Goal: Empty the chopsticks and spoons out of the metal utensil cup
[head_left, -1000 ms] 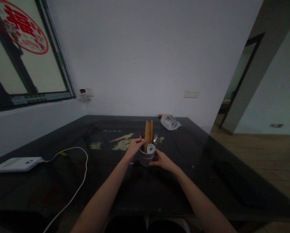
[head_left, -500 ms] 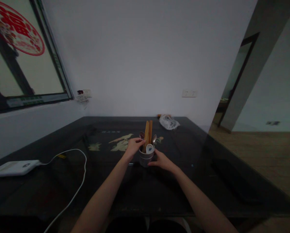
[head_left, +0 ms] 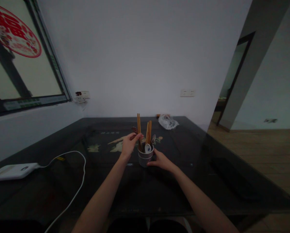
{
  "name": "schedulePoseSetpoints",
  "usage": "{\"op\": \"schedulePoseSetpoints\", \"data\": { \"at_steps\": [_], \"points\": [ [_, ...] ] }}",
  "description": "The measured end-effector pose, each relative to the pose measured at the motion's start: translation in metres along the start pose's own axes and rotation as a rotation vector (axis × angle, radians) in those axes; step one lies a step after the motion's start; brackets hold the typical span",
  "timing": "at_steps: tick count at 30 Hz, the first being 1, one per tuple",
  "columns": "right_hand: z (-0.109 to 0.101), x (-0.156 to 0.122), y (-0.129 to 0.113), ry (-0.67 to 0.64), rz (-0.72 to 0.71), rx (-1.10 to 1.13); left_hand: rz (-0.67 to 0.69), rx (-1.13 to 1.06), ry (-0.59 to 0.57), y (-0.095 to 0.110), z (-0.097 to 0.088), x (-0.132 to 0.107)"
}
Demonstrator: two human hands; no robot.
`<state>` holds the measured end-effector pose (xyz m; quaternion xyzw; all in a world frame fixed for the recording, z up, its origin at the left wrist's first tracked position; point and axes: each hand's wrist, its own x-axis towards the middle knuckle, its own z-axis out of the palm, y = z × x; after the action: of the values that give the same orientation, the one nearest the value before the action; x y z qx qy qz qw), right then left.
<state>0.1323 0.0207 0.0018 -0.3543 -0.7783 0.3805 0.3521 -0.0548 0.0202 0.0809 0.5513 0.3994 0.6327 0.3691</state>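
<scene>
A grey utensil cup stands upright on the dark table, with my right hand wrapped around its right side. Between the fingertips of my left hand is a pair of wooden chopsticks, raised above the others, their lower ends still at the cup's left rim. More chopsticks stand in the cup. A white spoon leans at its front, and a metal spoon pokes out on the right. Behind my left fingers shows another metal utensil, partly hidden.
A crumpled clear plastic bag lies at the table's far edge by the wall. On the left rests a white device with a white cable curving toward the front edge. A dark flat object lies on the right.
My left hand has moved up and a little left, lifting a pair of chopsticks above the rest. The metal utensil on the left has tilted outward. My right hand stays on the cup.
</scene>
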Motion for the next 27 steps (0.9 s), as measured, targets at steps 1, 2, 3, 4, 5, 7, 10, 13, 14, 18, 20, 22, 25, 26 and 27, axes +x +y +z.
{"op": "schedulePoseSetpoints", "data": {
  "at_steps": [1,2,3,4,5,7,10,13,14,18,20,22,25,26,27],
  "points": [
    [0.0,0.0,0.001,0.0,-0.002,0.005,0.005,-0.029,0.033,0.004,0.0,0.0],
    [0.0,0.0,0.001,0.001,-0.004,0.007,0.015,-0.054,0.069,0.009,-0.001,-0.001],
    [0.0,0.0,0.002,0.001,-0.007,0.006,0.031,-0.078,0.109,0.014,-0.003,-0.001],
    [0.001,0.0,0.002,0.001,-0.008,0.002,0.052,-0.102,0.151,0.019,-0.006,0.0],
    [0.001,0.001,0.003,0.001,-0.007,-0.004,0.076,-0.13,0.194,0.024,-0.011,0.001],
    [0.001,0.0,0.002,0.001,0.001,-0.011,0.116,-0.188,0.268,0.031,-0.024,0.004],
    [0.001,0.0,0.0,-0.001,0.013,0.006,0.085,-0.213,0.292,0.031,-0.057,0.011],
    [0.001,-0.001,-0.001,-0.004,0.015,0.028,-0.058,-0.11,0.244,0.015,-0.093,0.015],
    [0.001,-0.001,-0.001,-0.004,0.017,0.03,-0.131,-0.038,0.196,0.008,-0.103,0.016],
    [0.001,-0.001,-0.001,0.007,0.02,0.029,-0.36,0.271,0.066,-0.012,-0.126,0.015],
    [0.0,-0.002,-0.001,0.006,0.026,0.031,-0.407,0.337,0.028,-0.017,-0.129,0.015],
    [0.0,-0.002,-0.003,0.003,0.037,0.02,-0.427,0.391,0.011,-0.022,-0.13,0.015],
    [0.0,-0.002,-0.006,0.013,0.046,-0.021,-0.456,0.528,0.006,-0.033,-0.136,0.017],
    [0.0,-0.002,-0.007,0.015,0.05,-0.036,-0.467,0.576,0.001,-0.038,-0.139,0.017],
    [-0.001,-0.002,-0.007,0.015,0.055,-0.049,-0.478,0.616,-0.005,-0.043,-0.142,0.018]
  ]
}}
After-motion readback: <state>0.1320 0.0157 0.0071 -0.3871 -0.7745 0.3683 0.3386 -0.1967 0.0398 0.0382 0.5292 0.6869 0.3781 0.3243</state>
